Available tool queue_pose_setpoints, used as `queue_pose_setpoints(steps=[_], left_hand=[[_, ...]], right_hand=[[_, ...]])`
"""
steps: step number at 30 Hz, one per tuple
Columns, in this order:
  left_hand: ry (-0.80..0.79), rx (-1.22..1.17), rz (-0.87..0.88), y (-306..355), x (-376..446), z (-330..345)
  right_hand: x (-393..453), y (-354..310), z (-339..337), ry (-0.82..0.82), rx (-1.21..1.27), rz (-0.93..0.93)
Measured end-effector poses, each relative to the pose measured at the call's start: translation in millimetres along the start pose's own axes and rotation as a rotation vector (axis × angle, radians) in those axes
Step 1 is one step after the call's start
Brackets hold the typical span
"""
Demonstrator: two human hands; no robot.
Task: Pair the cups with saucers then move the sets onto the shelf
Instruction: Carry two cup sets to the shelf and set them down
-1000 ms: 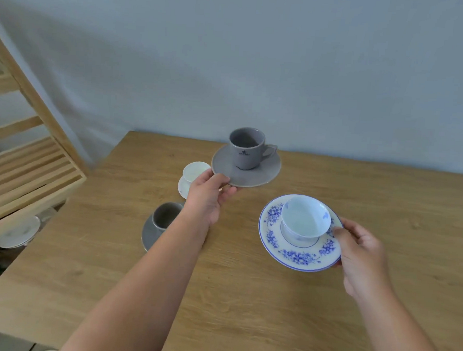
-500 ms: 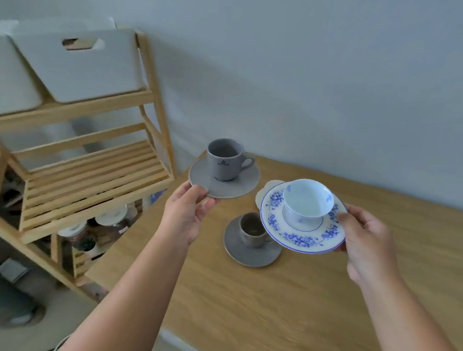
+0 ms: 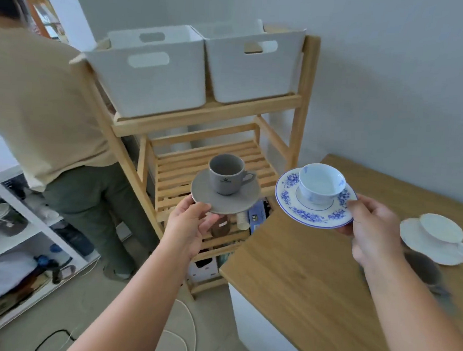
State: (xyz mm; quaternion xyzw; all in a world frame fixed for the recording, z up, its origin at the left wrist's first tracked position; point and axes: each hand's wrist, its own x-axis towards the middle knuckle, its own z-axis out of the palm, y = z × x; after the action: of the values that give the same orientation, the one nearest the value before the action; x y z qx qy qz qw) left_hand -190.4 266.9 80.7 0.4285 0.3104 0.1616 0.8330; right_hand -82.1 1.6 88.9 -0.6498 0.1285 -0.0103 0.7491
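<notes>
Gripping the rim of a grey saucer (image 3: 225, 199), the left hand (image 3: 188, 227) holds it in the air in front of the slatted middle tier of the wooden shelf (image 3: 214, 171) — a grey cup (image 3: 226, 175) stands upright on it. The right hand (image 3: 374, 233) pinches a blue-flowered saucer (image 3: 313, 207) carrying a white-and-blue cup (image 3: 320, 185), over the table (image 3: 300, 266) edge. A white cup-and-saucer set (image 3: 435, 238) sits on the table; another grey cup (image 3: 422, 268) lies partly hidden behind the right wrist. Two white bins (image 3: 193, 67) occupy the top tier.
</notes>
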Motion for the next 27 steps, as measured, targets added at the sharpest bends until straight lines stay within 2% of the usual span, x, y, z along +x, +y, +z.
queue_pose_setpoints(steps=[6, 14, 21, 27], left_hand=[[0.128, -0.047, -0.037, 19.0, 43.2, -46.8], [0.287, -0.11, -0.083, 16.0, 122.3, -53.6], [0.422, -0.075, -0.086, 10.9, 211.4, -48.9], [0.427, -0.078, -0.074, 4.5, 282.4, -49.2]], right_hand=[[24.6, 25.2, 90.0, -0.083, -0.057, 0.073], [93.3, 59.4, 181.8, -0.187, -0.185, 0.168], [161.6, 96.5, 238.9, -0.224, -0.285, 0.227], [205.4, 124.9, 271.7, -0.221, -0.292, 0.253]])
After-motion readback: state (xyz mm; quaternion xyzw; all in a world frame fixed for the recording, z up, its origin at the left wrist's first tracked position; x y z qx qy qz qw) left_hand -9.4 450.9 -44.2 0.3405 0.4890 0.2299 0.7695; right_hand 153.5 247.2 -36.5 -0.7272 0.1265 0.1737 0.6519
